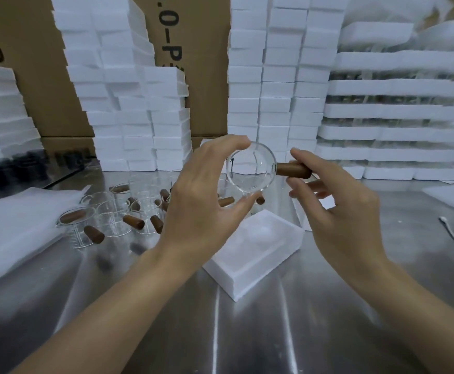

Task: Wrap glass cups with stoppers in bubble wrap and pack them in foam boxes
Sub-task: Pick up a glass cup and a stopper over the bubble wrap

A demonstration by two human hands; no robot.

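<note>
Glass cup (250,168) pinched by rim in left grip (193,211); right grip (342,211) holds its brown stopper (293,170) at 3 o'clock. Foam box (261,276) on steel table (247,333) at 6 o'clock.

This is a packing station in a warehouse or factory. Tall stacks of white rectangular foam boxes (271,76) line the back of a brushed stainless-steel table (247,333). Brown cardboard cartons with black printed lettering (190,49) stand behind them. Clear glass cups with brown wooden cylinders (110,222) sit in a batch beside white translucent wrap sheets (12,220).
</note>
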